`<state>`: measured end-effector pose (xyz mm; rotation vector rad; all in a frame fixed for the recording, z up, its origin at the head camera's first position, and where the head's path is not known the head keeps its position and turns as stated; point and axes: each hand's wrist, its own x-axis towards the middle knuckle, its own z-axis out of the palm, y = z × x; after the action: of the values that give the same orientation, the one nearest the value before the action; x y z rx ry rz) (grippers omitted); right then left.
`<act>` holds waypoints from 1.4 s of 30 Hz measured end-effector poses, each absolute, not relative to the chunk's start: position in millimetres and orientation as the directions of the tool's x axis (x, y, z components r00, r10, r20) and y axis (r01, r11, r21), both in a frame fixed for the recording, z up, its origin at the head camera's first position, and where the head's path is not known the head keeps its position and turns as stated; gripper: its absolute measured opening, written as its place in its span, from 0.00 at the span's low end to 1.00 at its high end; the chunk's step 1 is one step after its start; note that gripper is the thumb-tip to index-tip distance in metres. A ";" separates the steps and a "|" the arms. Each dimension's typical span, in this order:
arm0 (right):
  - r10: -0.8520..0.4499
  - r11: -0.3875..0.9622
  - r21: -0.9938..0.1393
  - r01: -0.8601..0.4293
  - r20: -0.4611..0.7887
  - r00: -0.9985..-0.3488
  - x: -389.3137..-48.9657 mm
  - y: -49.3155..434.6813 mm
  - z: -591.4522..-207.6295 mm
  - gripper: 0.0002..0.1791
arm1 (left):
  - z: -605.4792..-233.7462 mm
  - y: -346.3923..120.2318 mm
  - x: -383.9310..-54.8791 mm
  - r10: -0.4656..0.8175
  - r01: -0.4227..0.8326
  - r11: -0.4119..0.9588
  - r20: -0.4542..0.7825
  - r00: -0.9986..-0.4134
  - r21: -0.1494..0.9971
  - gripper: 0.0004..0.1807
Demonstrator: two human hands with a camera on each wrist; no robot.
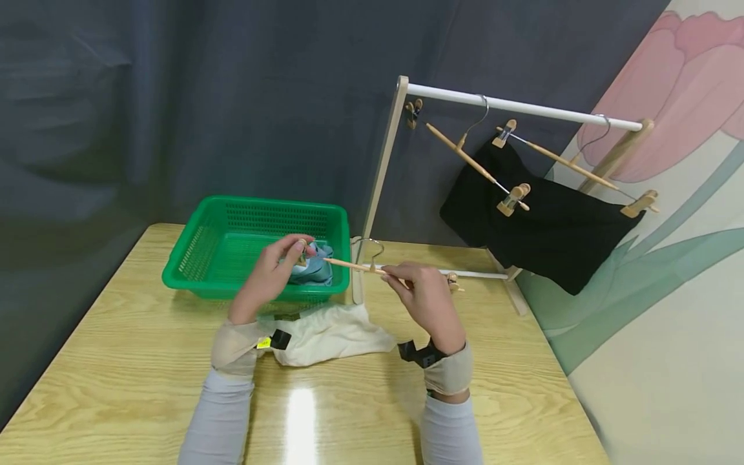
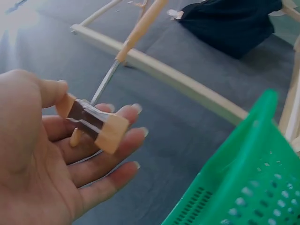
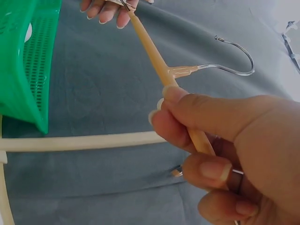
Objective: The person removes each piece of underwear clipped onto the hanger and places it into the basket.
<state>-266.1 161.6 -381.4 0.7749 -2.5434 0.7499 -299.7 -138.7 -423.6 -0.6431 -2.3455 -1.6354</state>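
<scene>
A wooden clip hanger [image 1: 345, 263] with a metal hook is held level above the table, between both hands. My left hand [image 1: 272, 261] pinches the wooden clip [image 2: 101, 124] at the hanger's left end, thumb on one side and fingers behind. My right hand [image 1: 427, 300] grips the wooden bar just beside the hook stem, as the right wrist view shows. The clip [image 1: 453, 282] at the other end sticks out past the right hand. Under the left hand, blue cloth [image 1: 316, 266] lies in the green basket [image 1: 186, 248]. A cream cloth [image 1: 334, 336] rests on the table below the hanger.
A rack with a white top rail [image 1: 523, 110] stands at the back right. Two more clip hangers hang from it, carrying a black garment [image 1: 540, 213]. A dark curtain [image 1: 261, 97] closes off the back, and a painted wall [image 1: 668, 290] borders the table's right side.
</scene>
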 end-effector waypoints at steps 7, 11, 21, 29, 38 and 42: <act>-0.381 0.749 -0.369 -0.550 0.440 -0.813 -259.4 188.7 -385.3 0.09 | -421.4 -117.7 -314.2 0.282 0.449 0.225 0.383 -0.880 0.865 0.25; -0.352 0.798 -0.331 -0.504 0.422 -0.835 -257.0 212.3 -390.6 0.10 | -419.6 -99.5 -330.3 0.308 0.421 0.163 0.359 -0.881 0.892 0.26; -0.270 0.853 -0.317 -0.414 0.410 -0.871 -256.2 264.5 -404.9 0.09 | -431.6 -43.2 -368.7 0.110 0.481 0.006 0.478 -0.871 0.876 0.17; -0.240 0.896 -0.251 -0.366 0.418 -0.876 -254.5 302.2 -396.7 0.08 | -439.9 -19.1 -391.1 0.025 0.448 0.103 0.448 -0.894 0.888 0.26; -0.009 0.969 -0.220 -0.114 0.426 -0.905 -255.4 332.3 -363.2 0.08 | -451.8 -13.9 -399.0 -0.024 0.485 0.087 0.489 -0.872 0.870 0.24; 0.082 0.976 -0.215 -0.026 0.476 -0.876 -261.4 341.7 -344.0 0.08 | -449.7 -9.2 -401.6 -0.035 0.487 0.089 0.491 -0.870 0.869 0.24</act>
<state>-261.4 341.7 -344.0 -0.0393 -2.6217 0.2942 -401.6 -9.2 -449.7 -0.4448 -1.9877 -1.8344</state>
